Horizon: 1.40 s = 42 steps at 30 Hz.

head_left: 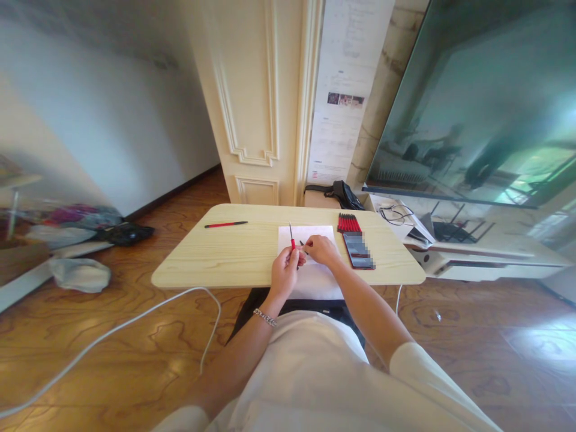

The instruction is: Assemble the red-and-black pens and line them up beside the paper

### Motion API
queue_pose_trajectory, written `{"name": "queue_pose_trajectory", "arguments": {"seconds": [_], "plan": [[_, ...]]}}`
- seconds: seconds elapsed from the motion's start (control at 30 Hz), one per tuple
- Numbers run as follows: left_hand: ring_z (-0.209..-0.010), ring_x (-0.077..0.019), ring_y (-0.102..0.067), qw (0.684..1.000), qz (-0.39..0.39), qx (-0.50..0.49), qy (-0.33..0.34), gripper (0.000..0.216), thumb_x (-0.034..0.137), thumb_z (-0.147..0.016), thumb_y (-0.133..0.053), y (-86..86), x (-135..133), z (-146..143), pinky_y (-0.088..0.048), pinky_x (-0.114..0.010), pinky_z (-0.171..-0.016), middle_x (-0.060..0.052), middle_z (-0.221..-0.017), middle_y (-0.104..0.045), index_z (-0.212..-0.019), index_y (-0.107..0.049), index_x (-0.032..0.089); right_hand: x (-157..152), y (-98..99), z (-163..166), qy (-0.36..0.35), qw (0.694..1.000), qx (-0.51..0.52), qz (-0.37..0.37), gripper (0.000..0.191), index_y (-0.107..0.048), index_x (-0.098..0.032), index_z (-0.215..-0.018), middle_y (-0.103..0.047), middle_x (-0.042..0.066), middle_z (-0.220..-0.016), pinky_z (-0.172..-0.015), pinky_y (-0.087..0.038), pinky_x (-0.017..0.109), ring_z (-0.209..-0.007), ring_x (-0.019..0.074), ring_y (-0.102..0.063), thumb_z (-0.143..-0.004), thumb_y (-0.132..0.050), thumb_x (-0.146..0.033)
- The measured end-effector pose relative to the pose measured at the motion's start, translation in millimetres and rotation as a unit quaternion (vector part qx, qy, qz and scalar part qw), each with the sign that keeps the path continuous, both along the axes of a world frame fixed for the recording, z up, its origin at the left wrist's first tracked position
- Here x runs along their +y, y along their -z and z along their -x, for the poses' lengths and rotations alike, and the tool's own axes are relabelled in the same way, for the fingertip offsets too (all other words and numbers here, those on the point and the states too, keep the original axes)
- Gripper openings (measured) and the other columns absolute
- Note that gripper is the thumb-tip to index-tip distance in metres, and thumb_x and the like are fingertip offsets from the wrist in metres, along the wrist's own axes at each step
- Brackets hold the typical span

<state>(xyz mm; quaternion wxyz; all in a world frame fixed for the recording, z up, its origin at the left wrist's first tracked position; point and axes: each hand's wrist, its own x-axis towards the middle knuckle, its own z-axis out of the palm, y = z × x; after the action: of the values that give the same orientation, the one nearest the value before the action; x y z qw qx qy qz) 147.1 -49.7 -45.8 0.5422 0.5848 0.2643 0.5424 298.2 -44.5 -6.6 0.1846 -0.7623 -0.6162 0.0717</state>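
Over a sheet of white paper (315, 282), my left hand (284, 273) is closed around a red pen (293, 243). The pen points up and away from me, with a thin dark rod showing above its red barrel. My right hand (320, 249) is close beside it, fingers pinched on a small dark pointed piece (302, 243). It looks like a black pen part, but the fingers hide most of it. The two hands are close together at the fingertips; whether they touch is unclear.
On the pale wooden table (202, 258), a red and black pen (226, 224) lies at the left. Several red and black pens (350, 222) lie in a row at the right, above a phone (359, 249). A white cable (135, 327) runs across the floor. A black bag (344, 195) sits behind the table.
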Motion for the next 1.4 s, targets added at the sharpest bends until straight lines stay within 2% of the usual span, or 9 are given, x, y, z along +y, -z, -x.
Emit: {"name": "queue_pose_trajectory", "arguments": {"seconds": [0.33,0.47,0.57,0.83,1.0,1.1,1.23,1.3,1.4], "plan": [[-0.069,-0.0142,-0.063,1.0,-0.011,0.018,0.002,0.037,0.047,-0.088,-0.054,-2.0,-1,2,-0.051,-0.026,-0.066,-0.006,-0.08,-0.068,-0.102,-0.064,0.015,-8,-3.3,-8,-0.085,0.994,0.06,-0.021,0.022,-0.075,-0.021,-0.094,-0.073,0.004,-0.09,-0.072,-0.042,0.023,-0.083,0.0169,-0.064,-0.081,-0.062,-0.034],[-0.069,-0.0141,-0.063,1.0,-0.007,0.011,0.003,0.038,0.048,-0.088,-0.055,-2.7,-1,2,-0.051,-0.027,-0.067,-0.006,-0.08,-0.068,-0.103,-0.063,0.014,-3,-1.0,-11,-0.05,0.997,0.055,-0.023,0.022,-0.075,-0.02,-0.09,-0.073,0.006,-0.091,-0.074,-0.042,0.024,-0.085,0.0174,-0.064,-0.086,-0.054,-0.027],[-0.069,-0.0145,-0.063,1.0,-0.003,0.015,0.004,0.038,0.048,-0.087,-0.055,-2.8,-1,2,-0.052,-0.027,-0.067,-0.007,-0.08,-0.067,-0.103,-0.063,0.014,1,2.3,-10,-0.022,0.999,0.031,-0.017,0.02,-0.074,-0.021,-0.092,-0.073,0.007,-0.094,-0.075,-0.042,0.025,-0.088,0.0191,-0.064,-0.082,-0.059,-0.031],[-0.068,-0.0153,-0.064,0.999,-0.012,0.046,0.012,0.039,0.049,-0.088,-0.054,-1.1,1,0,-0.052,-0.028,-0.066,-0.006,-0.079,-0.067,-0.102,-0.064,0.014,7,10.2,-7,-0.009,1.0,-0.023,0.001,0.02,-0.071,-0.016,-0.085,-0.071,0.014,-0.094,-0.074,-0.042,0.03,-0.087,0.0233,-0.064,-0.082,-0.053,-0.024],[-0.071,-0.0165,-0.066,0.996,-0.025,0.085,0.025,0.041,0.051,-0.088,-0.053,-2.2,-2,2,-0.054,-0.029,-0.068,-0.007,-0.081,-0.068,-0.104,-0.064,0.015,9,16.5,-19,0.002,0.992,0.1,-0.083,0.019,-0.07,-0.016,-0.087,-0.071,0.01,-0.088,-0.076,-0.043,0.029,-0.085,0.0197,-0.063,-0.083,-0.053,-0.02],[-0.072,-0.0163,-0.066,0.994,-0.038,0.1,0.028,0.041,0.051,-0.088,-0.052,-4.1,-4,2,-0.054,-0.028,-0.069,-0.007,-0.082,-0.068,-0.104,-0.064,0.015,6,8.4,-23,-0.018,0.955,0.274,-0.116,0.019,-0.07,-0.015,-0.087,-0.069,0.007,-0.084,-0.066,-0.043,0.026,-0.072,0.0148,-0.059,-0.081,-0.054,-0.022],[-0.073,-0.016,-0.066,0.99,-0.054,0.124,0.031,0.04,0.05,-0.089,-0.051,-5.9,-6,3,-0.053,-0.028,-0.071,-0.006,-0.083,-0.069,-0.106,-0.064,0.016,-6,-15.9,-17,-0.027,0.836,0.516,-0.183,0.026,-0.067,-0.017,-0.09,-0.065,0.003,-0.08,-0.056,-0.04,0.021,-0.064,0.0102,-0.054,-0.076,-0.063,-0.039],[-0.073,-0.0162,-0.066,0.988,-0.067,0.138,0.027,0.039,0.049,-0.089,-0.051,-6.6,-7,4,-0.052,-0.028,-0.072,-0.006,-0.083,-0.069,-0.106,-0.065,0.017,-12,-27.7,-11,-0.033,0.781,0.589,-0.208,0.034,-0.066,-0.019,-0.094,-0.065,0.003,-0.085,-0.055,-0.039,0.019,-0.067,0.0093,-0.054,-0.071,-0.069,-0.044],[-0.073,-0.0166,-0.065,0.985,-0.082,0.152,0.026,0.038,0.048,-0.089,-0.051,-8.0,-8,4,-0.051,-0.029,-0.072,-0.005,-0.082,-0.069,-0.106,-0.065,0.017,-19,-38.7,-3,-0.044,0.741,0.634,-0.217,0.038,-0.066,-0.02,-0.095,-0.066,0.003,-0.089,-0.054,-0.038,0.018,-0.068,0.0084,-0.054,-0.068,-0.073,-0.046]]}}
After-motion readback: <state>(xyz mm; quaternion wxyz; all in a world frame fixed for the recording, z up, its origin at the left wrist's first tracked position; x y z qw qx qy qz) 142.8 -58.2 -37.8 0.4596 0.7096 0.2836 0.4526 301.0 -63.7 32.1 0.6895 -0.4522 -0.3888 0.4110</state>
